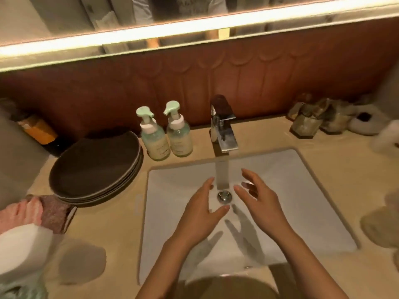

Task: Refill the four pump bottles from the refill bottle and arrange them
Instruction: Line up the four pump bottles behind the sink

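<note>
Home bathroom, white sink (313, 190), chrome faucet (222, 130), lit mirror (64, 18)

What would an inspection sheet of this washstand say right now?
Surface: beige counter with a white sink; water runs from the tap.
Job's things: one pump bottle and a second pump bottle stand upright side by side, left of the tap; no refill bottle seen.
Clutter: stack of dark plates, cloths at left, glass jars back right.
Hands: left hand and right hand open, apart, over the sink beside the water, empty.
Cables: nothing seen.
Surroundings: brown wall panel, lit mirror above.
</note>
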The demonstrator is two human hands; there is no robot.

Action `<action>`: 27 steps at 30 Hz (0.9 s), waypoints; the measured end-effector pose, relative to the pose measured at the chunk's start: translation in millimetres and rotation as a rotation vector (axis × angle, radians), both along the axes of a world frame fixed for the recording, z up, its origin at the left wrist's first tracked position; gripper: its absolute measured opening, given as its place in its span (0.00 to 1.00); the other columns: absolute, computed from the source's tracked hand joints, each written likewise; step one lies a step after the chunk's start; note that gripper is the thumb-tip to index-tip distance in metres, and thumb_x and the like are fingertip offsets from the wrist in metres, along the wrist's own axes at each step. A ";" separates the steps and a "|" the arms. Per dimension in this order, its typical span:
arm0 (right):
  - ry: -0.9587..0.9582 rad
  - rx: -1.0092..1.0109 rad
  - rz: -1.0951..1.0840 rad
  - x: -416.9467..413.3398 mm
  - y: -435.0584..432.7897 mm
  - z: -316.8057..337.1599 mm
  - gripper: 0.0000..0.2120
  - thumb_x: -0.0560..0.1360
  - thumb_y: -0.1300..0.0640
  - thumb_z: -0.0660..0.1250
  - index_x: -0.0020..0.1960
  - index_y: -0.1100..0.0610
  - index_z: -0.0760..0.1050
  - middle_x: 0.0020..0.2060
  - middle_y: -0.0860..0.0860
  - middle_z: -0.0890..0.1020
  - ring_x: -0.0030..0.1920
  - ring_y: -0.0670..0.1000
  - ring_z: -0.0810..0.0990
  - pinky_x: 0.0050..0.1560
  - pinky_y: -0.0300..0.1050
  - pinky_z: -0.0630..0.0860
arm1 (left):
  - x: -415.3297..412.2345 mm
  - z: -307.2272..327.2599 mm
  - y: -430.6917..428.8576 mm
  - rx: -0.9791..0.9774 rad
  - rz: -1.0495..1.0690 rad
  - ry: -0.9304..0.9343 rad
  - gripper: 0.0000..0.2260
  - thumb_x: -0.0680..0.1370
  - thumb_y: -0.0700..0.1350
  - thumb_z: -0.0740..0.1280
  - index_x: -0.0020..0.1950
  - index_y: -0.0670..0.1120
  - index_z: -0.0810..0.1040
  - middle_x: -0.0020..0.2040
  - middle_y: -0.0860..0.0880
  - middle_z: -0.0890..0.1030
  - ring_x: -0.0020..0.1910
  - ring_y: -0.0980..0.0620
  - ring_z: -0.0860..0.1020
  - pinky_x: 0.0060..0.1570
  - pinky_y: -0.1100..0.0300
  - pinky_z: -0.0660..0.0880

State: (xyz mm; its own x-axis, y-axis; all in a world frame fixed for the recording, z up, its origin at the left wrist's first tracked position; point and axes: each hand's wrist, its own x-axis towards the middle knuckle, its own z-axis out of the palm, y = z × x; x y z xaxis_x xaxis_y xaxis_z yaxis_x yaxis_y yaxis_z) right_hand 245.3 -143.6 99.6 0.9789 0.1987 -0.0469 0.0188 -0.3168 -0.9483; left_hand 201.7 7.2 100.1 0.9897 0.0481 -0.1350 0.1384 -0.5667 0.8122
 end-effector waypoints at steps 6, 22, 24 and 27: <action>0.081 0.007 -0.290 -60.0 -69.6 -6.9 0.18 0.76 0.51 0.64 0.66 0.47 0.69 0.63 0.44 0.74 0.60 0.45 0.74 0.58 0.38 0.69 | -7.7 -12.7 -68.3 -0.003 -0.273 0.039 0.29 0.76 0.55 0.65 0.73 0.60 0.56 0.70 0.58 0.66 0.67 0.60 0.65 0.58 0.70 0.60; -0.160 -0.275 -1.031 -95.9 -251.1 9.2 0.14 0.68 0.52 0.71 0.49 0.54 0.70 0.46 0.48 0.75 0.50 0.50 0.74 0.49 0.43 0.69 | 40.9 12.9 -238.3 -0.114 -0.675 -0.200 0.24 0.76 0.50 0.66 0.68 0.58 0.60 0.61 0.66 0.63 0.57 0.73 0.60 0.52 0.85 0.55; -0.115 -0.290 -1.002 -86.4 -260.2 8.9 0.23 0.67 0.52 0.74 0.57 0.50 0.69 0.54 0.44 0.72 0.58 0.46 0.69 0.56 0.43 0.66 | 57.3 16.1 -258.4 -0.140 -0.639 -0.212 0.26 0.75 0.48 0.68 0.70 0.53 0.61 0.63 0.63 0.64 0.59 0.71 0.61 0.54 0.85 0.54; -0.128 -0.299 -0.920 -71.1 -268.0 5.9 0.28 0.65 0.53 0.77 0.61 0.48 0.68 0.52 0.40 0.69 0.58 0.43 0.66 0.57 0.41 0.63 | 75.7 15.7 -283.0 -0.154 -0.643 -0.226 0.23 0.74 0.49 0.68 0.67 0.57 0.65 0.62 0.61 0.69 0.60 0.64 0.67 0.56 0.77 0.62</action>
